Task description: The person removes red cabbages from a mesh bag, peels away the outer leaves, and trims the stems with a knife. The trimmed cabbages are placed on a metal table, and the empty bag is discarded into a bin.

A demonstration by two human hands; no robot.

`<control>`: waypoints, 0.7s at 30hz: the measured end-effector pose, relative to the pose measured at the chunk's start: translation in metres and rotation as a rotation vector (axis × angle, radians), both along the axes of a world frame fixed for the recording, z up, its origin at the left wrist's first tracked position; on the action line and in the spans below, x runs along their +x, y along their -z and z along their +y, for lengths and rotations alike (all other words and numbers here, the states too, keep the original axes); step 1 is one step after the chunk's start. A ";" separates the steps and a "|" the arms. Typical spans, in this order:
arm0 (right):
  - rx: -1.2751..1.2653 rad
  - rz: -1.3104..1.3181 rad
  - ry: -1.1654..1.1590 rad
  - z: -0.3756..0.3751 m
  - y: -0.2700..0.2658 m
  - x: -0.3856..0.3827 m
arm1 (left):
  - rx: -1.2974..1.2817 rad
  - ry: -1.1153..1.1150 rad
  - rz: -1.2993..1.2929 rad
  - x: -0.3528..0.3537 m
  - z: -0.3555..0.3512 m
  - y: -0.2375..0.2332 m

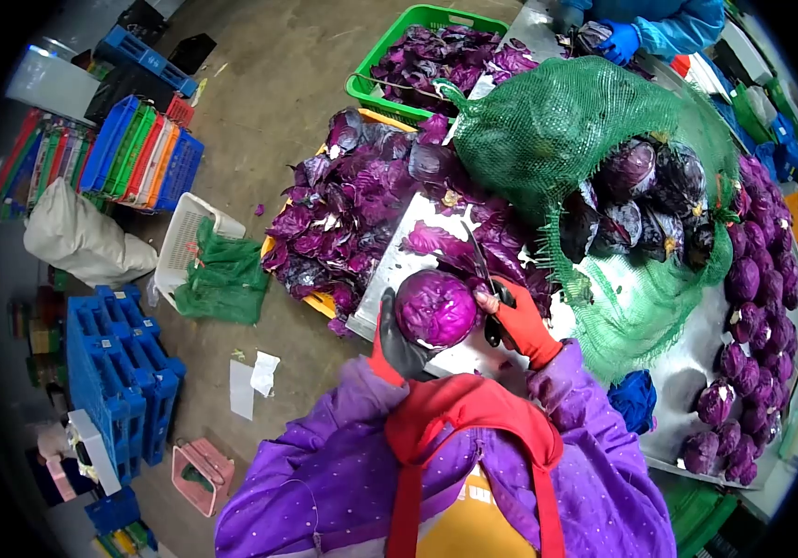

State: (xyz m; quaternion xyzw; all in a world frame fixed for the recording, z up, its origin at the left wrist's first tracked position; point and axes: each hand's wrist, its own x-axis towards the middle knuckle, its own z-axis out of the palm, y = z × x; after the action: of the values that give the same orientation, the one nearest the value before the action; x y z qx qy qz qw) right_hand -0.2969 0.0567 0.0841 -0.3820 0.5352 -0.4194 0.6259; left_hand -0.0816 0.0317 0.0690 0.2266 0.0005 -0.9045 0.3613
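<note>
My left hand (397,346), in a red and black glove, cups the left side of a trimmed red cabbage (437,309), round and glossy. Close against the cabbage's right side, my right hand (526,324) in a red glove is closed on black-handled scissors (480,253), whose blades point up and away from me. Loose purple leaves (434,242) lie just beyond the cabbage on the metal table (399,265). Right of my hands, a green mesh sack (557,116) lies open with several dark, untrimmed cabbages (627,169) in its mouth.
Leaves heap up in a yellow-edged crate (323,304) at the table's left and in a green crate (362,91) beyond. Many trimmed cabbages (743,279) line the right side. Across the table is another person's blue-gloved hand (618,43). Blue pallets (115,381) stand at left.
</note>
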 end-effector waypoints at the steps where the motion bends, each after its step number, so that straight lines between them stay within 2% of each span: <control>1: 0.017 -0.018 0.031 0.005 0.008 0.001 | -0.010 -0.002 -0.085 0.001 0.001 0.007; 3: 0.051 -0.055 0.094 0.012 0.018 0.003 | -0.030 -0.006 -0.257 0.002 0.000 0.016; 8: 0.011 -0.016 -0.029 0.011 -0.002 -0.003 | -0.063 0.100 -0.158 0.016 -0.021 0.026; 10: 0.071 -0.003 -0.066 0.005 -0.018 -0.006 | 0.076 0.140 0.037 0.020 -0.027 0.017; 13: 0.008 -0.145 0.000 -0.005 -0.046 0.005 | 0.073 0.135 0.145 0.015 -0.022 0.020; 15: 0.098 -0.324 0.056 -0.004 -0.045 0.005 | 0.127 0.140 0.299 0.008 -0.020 0.015; 17: 0.164 -0.518 0.162 0.001 -0.028 0.003 | 0.347 0.067 0.255 0.012 -0.013 0.067; 18: 0.151 -0.657 0.241 0.002 -0.030 0.003 | 0.305 0.156 0.318 0.019 -0.005 0.085; 20: 0.153 -0.728 0.243 0.005 -0.013 -0.009 | 0.209 0.252 0.418 0.027 0.003 0.103; 21: 0.159 -0.460 0.294 0.001 -0.014 -0.014 | 0.166 0.261 0.455 0.026 0.003 0.098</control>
State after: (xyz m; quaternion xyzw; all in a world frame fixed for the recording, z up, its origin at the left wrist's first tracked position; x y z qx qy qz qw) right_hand -0.3104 0.0573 0.0980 -0.1444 0.4600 -0.5381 0.6914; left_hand -0.0557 0.0352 -0.0289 0.0443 0.1266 -0.9679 0.2124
